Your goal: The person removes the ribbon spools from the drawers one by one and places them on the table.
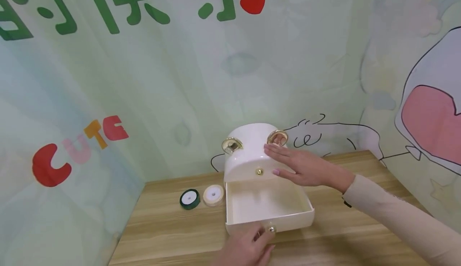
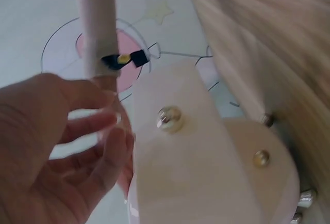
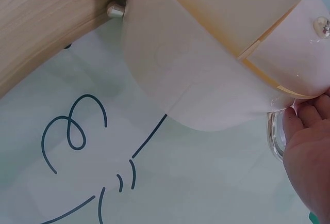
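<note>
A white storage box (image 1: 248, 148) with a rounded top and two gold-rimmed rings stands against the back wall. Its lower drawer (image 1: 234, 228) is pulled well out toward me, and nothing shows inside. My left hand (image 1: 248, 244) is at the drawer's front, beside its gold knob (image 1: 272, 229). In the left wrist view, those fingers are loosely bent and a gap separates them from the knob (image 2: 170, 119). My right hand (image 1: 306, 168) rests on the box's upper right side with its fingers stretched out, just under the right ring (image 1: 277, 138). A second gold knob (image 1: 259, 172) marks the upper front.
Two ribbon rolls, one dark green (image 1: 189, 198) and one cream (image 1: 213, 195), lie on the wooden table (image 1: 162, 226) left of the box. A printed cloth wall (image 1: 180, 97) rises directly behind and along both sides. Small metal feet (image 3: 116, 10) hold the box up.
</note>
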The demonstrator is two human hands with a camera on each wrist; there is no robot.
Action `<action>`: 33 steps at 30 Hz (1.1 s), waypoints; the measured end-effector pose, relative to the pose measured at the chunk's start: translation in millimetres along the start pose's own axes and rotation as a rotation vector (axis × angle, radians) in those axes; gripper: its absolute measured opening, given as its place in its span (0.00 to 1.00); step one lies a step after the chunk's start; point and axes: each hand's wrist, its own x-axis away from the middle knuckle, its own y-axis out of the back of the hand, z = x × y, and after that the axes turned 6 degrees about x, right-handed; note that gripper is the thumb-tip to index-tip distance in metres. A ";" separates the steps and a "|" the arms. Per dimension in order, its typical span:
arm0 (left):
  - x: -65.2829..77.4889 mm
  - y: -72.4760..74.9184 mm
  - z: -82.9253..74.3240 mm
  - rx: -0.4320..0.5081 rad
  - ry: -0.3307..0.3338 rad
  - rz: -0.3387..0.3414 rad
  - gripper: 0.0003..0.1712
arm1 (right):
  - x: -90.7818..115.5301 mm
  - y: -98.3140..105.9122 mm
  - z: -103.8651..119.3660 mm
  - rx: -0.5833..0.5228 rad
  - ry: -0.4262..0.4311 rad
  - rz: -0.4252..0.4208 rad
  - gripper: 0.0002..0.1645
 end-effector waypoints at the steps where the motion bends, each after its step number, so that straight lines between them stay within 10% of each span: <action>1: 0.8 -4.3 -1.9 -0.036 0.002 -0.014 0.15 | 0.6 -0.5 0.1 0.003 -0.001 -0.001 0.40; 3: 2.1 -13.1 -5.5 -0.135 0.006 -0.058 0.08 | 1.9 -0.7 0.7 0.004 -0.001 -0.005 0.40; 8: 2.8 -32.7 -11.1 -0.321 0.003 -0.135 0.29 | 3.5 -1.0 -0.1 0.010 -0.001 -0.024 0.40; 33: 0.8 -60.5 -9.8 -0.512 -0.050 -0.226 0.24 | 0.0 -1.4 1.3 0.013 0.009 -0.029 0.40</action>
